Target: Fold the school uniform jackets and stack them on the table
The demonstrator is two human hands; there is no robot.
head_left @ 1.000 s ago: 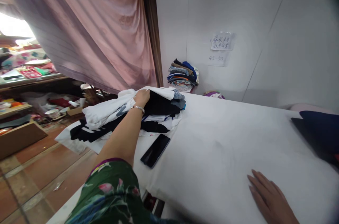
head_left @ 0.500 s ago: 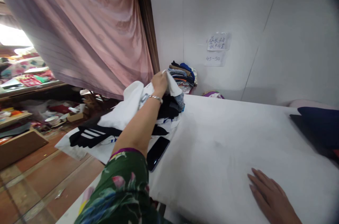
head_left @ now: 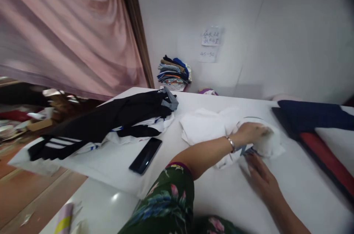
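A white garment (head_left: 203,125) with a dark print lies bunched on the white table surface in front of me. My left hand (head_left: 247,134), wearing a bracelet, is closed on its right part, with cloth hanging about the fingers. My right hand (head_left: 261,176) is at the garment's near edge, just below the left. Its fingertips meet the cloth, but blur hides whether they grip it. To the left lies a pile of black and white clothes (head_left: 110,116), its striped black sleeve draped toward the table's left edge.
A phone (head_left: 145,155) lies between the pile and my left arm. Navy clothing (head_left: 315,116) and a red-and-dark piece (head_left: 326,156) lie at the right. Folded clothes (head_left: 173,73) are stacked by the wall beyond the table. A pink curtain (head_left: 83,34) hangs at the left.
My left hand has brought the white garment from the left pile rightward onto the table, uncovering the black clothing. My right hand, flat on the table before, now touches the garment. The view has turned.
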